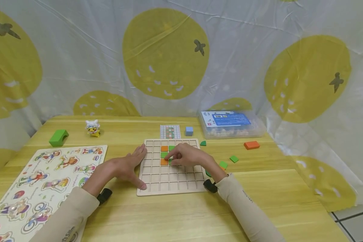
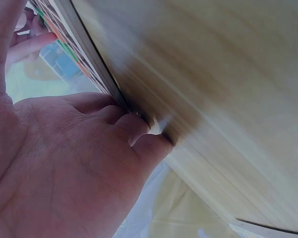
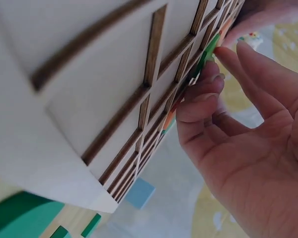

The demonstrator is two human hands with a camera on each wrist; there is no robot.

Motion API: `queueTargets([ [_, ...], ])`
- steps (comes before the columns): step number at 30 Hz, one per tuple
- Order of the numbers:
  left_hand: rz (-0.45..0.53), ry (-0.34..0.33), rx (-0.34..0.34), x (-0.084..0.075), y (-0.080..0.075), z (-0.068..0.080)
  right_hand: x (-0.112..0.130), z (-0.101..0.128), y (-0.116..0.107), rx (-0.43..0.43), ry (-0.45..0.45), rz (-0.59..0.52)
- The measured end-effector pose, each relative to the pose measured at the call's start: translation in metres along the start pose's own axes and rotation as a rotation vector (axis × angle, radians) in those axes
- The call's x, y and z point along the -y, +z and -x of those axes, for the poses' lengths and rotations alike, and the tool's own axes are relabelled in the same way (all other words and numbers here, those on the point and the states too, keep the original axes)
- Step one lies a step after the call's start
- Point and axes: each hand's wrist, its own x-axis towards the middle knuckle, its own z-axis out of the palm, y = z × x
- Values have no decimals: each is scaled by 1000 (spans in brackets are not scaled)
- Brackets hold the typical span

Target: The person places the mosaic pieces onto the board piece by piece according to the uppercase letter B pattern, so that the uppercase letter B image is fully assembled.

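A pale wooden grid board lies in front of me. My left hand is spread along its left side, thumb on the near corner and other fingers at the far part of that edge. In the left wrist view, fingertips of the left hand meet the board's edge. Over the middle of the grid, my right hand touches a green tile with the index fingertip, its other fingers bent. Beside it sit orange tiles and more green tiles, partly hidden by this hand.
Loose green pieces and an orange block lie to the right. Behind the board are a patterned card, a blue cube and a clear plastic box. A picture puzzle board, green arch block and small figurine occupy the left.
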Motion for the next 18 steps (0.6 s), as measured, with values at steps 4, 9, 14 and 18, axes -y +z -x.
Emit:
queueTargets([
  [4, 1, -2, -2, 0, 0, -1, -3, 2, -2, -5, -23, 8],
  [9, 8, -1, -4, 1, 0, -1, -16, 20, -22, -64, -105, -30],
  [14, 19, 3, -6, 2, 0, 0, -49, 63, -52, -128, -90, -116],
  [18, 23, 13, -2, 1, 0, 0, -81, 97, -62, -135, -16, -171],
])
